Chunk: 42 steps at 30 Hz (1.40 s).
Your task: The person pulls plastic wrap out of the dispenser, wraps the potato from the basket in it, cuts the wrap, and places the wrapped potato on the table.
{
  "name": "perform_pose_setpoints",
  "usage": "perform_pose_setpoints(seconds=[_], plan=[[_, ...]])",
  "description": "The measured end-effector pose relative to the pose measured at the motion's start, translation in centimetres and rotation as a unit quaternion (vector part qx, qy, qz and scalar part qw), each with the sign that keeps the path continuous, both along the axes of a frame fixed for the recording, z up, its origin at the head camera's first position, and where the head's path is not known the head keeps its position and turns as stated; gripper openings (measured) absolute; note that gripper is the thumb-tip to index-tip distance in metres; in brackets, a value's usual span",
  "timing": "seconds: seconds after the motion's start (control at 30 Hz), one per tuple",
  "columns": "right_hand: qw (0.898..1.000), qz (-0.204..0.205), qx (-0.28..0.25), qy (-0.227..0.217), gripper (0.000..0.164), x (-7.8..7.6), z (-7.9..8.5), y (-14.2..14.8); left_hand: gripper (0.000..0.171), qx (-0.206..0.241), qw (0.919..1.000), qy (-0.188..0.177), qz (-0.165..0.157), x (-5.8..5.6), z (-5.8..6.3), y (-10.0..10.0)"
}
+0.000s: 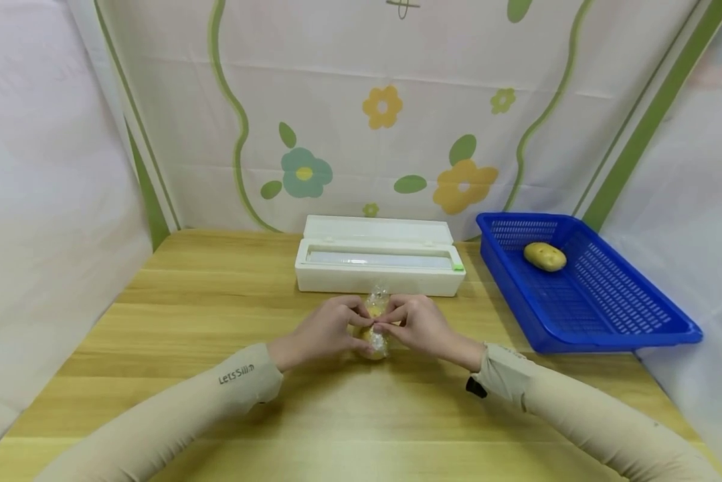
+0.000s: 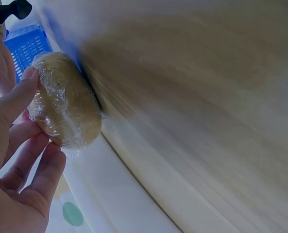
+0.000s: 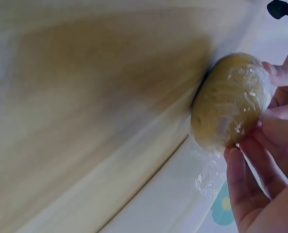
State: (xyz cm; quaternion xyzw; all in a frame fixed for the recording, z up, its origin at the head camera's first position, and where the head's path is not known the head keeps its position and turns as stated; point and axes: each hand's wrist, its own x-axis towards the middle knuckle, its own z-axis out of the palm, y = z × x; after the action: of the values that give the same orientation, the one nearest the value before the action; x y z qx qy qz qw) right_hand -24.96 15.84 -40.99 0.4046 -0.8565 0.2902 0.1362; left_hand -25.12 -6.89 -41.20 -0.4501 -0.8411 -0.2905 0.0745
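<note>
A potato [image 1: 374, 351] in clear plastic wrap rests near the middle of the table, with loose crinkled film [image 1: 379, 292] sticking up at its far end. My left hand [image 1: 330, 328] grips it from the left; in the left wrist view its thumb [image 2: 25, 92] lies on the film and the curled fingers touch the lower end. From the right, my right hand [image 1: 419, 326] pinches the film, its fingertips meeting the left hand's over the potato. The right wrist view shows film hanging off the wrapped potato [image 3: 226, 104] beside these fingers. Both hands hide part of the potato.
Just beyond the hands stands a white wrap dispenser box [image 1: 380, 277], lid [image 1: 379, 229] raised, a roll [image 1: 379, 258] inside. A blue plastic basket [image 1: 583, 343] at the right holds an unwrapped potato [image 1: 545, 257]. Flower-printed cloth [image 1: 348, 67] hangs behind the wooden table [image 1: 216, 288].
</note>
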Motion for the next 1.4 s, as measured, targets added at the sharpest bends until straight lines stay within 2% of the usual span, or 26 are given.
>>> perform_pose_setpoints(seconds=[0.2,0.33,0.43,0.5,0.63,0.7,0.77,0.9,1.0,1.1,1.2,1.27,1.4], plan=[[0.999,0.034,0.003,-0.006,0.01,-0.5,0.1,0.1,0.044,0.015,0.9997,0.006,-0.019,-0.3,-0.3,-0.3],[0.997,0.066,0.016,0.029,0.008,-1.1,0.4,0.0,0.043,0.02,0.9994,0.018,-0.02,-0.5,-0.3,-0.6],[0.992,0.1,0.051,0.063,0.007,-1.6,1.0,-0.1,0.045,0.009,0.9997,0.025,0.001,-0.6,-0.5,-1.1],[0.987,0.126,0.074,0.067,0.007,-2.0,1.3,-0.2,0.045,0.004,0.9992,0.034,0.021,-0.6,-0.6,-1.5],[0.981,0.149,0.108,0.063,0.005,-2.5,2.3,-0.5,0.034,0.008,0.994,0.09,0.062,-0.5,-0.7,-2.2],[0.981,0.14,0.122,0.059,0.007,-2.6,2.8,-0.7,0.024,0.016,0.9902,0.115,0.077,-0.3,-0.5,-2.4],[0.982,0.123,0.136,0.043,0.01,-2.7,3.4,-0.9,0.015,0.029,0.988,0.121,0.091,0.0,-0.2,-2.4],[0.982,0.078,0.167,-0.031,0.011,-2.9,4.3,-1.6,0.005,0.047,0.988,0.097,0.111,0.3,0.3,-2.2],[0.979,0.035,0.18,-0.086,0.011,-2.9,4.7,-1.8,0.004,0.042,0.989,0.081,0.116,0.5,0.6,-2.0],[0.977,0.001,0.169,-0.126,0.014,-2.7,4.7,-1.9,0.005,0.031,0.9924,0.059,0.103,0.8,0.9,-1.9],[0.978,-0.016,0.134,-0.162,0.015,-2.4,4.3,-1.7,0.007,0.021,0.9959,0.037,0.08,1.0,0.9,-1.7],[0.979,-0.026,0.109,-0.172,0.013,-2.2,3.9,-1.6,0.008,0.019,0.9973,0.028,0.065,1.0,0.7,-1.8],[0.982,-0.059,0.078,-0.164,0.01,-2.0,3.3,-1.6,0.009,0.031,0.9983,0.015,0.046,0.9,0.6,-2.1]])
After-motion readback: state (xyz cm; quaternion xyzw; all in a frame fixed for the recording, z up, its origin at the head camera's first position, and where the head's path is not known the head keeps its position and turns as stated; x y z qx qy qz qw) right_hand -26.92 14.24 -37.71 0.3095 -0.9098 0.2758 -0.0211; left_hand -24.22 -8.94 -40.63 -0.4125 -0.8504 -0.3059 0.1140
